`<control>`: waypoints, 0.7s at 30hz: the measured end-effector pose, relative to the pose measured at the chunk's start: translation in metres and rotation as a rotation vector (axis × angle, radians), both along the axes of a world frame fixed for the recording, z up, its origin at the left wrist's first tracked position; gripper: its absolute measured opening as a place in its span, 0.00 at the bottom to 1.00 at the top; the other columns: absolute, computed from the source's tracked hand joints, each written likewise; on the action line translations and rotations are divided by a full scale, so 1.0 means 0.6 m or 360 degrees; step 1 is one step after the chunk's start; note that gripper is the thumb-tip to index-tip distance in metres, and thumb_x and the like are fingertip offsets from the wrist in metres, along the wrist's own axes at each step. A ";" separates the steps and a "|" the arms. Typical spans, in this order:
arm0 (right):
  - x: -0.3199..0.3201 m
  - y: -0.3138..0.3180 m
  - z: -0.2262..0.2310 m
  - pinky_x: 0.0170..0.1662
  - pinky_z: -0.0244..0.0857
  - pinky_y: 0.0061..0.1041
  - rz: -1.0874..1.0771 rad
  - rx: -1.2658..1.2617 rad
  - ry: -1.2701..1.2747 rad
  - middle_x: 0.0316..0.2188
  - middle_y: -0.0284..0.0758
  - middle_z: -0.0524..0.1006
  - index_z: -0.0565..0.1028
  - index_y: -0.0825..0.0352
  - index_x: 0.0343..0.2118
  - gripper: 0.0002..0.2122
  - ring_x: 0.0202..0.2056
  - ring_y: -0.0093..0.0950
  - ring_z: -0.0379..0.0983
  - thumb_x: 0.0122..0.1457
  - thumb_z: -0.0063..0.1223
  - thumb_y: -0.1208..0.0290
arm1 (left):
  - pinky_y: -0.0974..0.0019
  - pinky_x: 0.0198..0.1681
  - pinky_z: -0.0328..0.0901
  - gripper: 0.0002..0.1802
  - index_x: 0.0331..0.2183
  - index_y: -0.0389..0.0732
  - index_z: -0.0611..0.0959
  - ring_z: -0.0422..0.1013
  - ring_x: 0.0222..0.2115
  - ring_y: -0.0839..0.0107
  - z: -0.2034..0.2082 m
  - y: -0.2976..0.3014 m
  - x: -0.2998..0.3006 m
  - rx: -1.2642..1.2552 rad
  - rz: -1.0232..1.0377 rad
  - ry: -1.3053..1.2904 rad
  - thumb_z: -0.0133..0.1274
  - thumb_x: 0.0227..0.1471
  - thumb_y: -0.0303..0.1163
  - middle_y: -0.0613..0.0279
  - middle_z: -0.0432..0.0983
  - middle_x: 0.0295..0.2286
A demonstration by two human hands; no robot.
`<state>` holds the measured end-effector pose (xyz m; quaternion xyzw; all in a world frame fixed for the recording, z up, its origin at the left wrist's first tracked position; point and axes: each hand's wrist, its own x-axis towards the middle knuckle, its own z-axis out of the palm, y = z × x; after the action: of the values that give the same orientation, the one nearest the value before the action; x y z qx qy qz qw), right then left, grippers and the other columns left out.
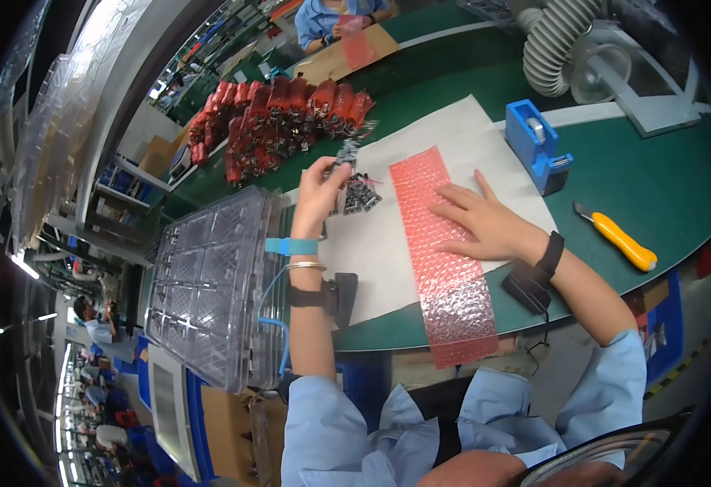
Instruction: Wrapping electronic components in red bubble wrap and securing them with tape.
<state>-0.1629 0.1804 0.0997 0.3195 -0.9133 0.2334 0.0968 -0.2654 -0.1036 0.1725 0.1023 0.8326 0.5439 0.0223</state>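
Observation:
A long strip of pink bubble wrap [453, 296] lies on a white sheet [477, 130], its near end hanging over the table edge. My right hand [489, 227] rests on the strip with fingers spread, holding nothing. To the left, my left hand [316, 195] pinches a small electronic module [347, 152] between thumb and fingers. Just below it, several loose dark electronic modules [359, 197] lie on the sheet, partly hidden by that hand.
Red-wrapped bundles [278, 109] are heaped at the far left. Clear plastic trays [209, 284] are stacked by my left arm. On the right are a blue tape dispenser [534, 146], a yellow utility knife [621, 241] and a ribbed hose [550, 61]. A co-worker [319, 20] sits opposite.

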 end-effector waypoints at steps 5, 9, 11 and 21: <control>0.005 0.002 0.033 0.64 0.29 0.55 0.0119 -0.0079 -0.0220 0.55 0.42 0.67 0.73 0.61 0.50 0.22 0.59 0.36 0.60 0.56 0.52 0.53 | 0.77 0.30 0.61 0.09 0.38 0.39 0.77 0.70 0.28 0.81 -0.045 0.076 -0.014 0.0304 -0.0207 -0.0141 0.53 0.54 0.31 0.68 0.76 0.29; 0.003 -0.008 0.043 0.64 0.30 0.56 0.0150 -0.0060 -0.0252 0.50 0.38 0.70 0.76 0.60 0.46 0.18 0.56 0.34 0.63 0.56 0.55 0.57 | 0.76 0.30 0.63 0.11 0.39 0.39 0.76 0.70 0.28 0.81 -0.079 0.094 -0.026 0.0574 -0.0186 -0.0198 0.55 0.53 0.31 0.68 0.76 0.29; -0.003 -0.010 0.033 0.64 0.31 0.56 0.0095 -0.0044 -0.0204 0.49 0.38 0.71 0.76 0.60 0.45 0.17 0.55 0.34 0.64 0.56 0.55 0.57 | 0.76 0.30 0.64 0.10 0.37 0.40 0.75 0.70 0.28 0.80 -0.078 0.078 -0.026 0.0510 -0.0208 -0.0152 0.55 0.53 0.30 0.68 0.74 0.28; -0.001 -0.030 0.044 0.63 0.37 0.57 -0.0069 -0.0019 -0.0133 0.45 0.37 0.74 0.77 0.63 0.42 0.15 0.52 0.35 0.67 0.56 0.56 0.59 | 0.75 0.28 0.64 0.08 0.30 0.40 0.70 0.68 0.26 0.81 0.000 -0.014 0.015 0.0523 -0.0293 -0.0157 0.55 0.51 0.26 0.71 0.70 0.24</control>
<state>-0.1636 0.1625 0.1261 0.2891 -0.9218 0.2499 0.0655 -0.2566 -0.1118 0.1724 0.1536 0.7177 0.6724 0.0958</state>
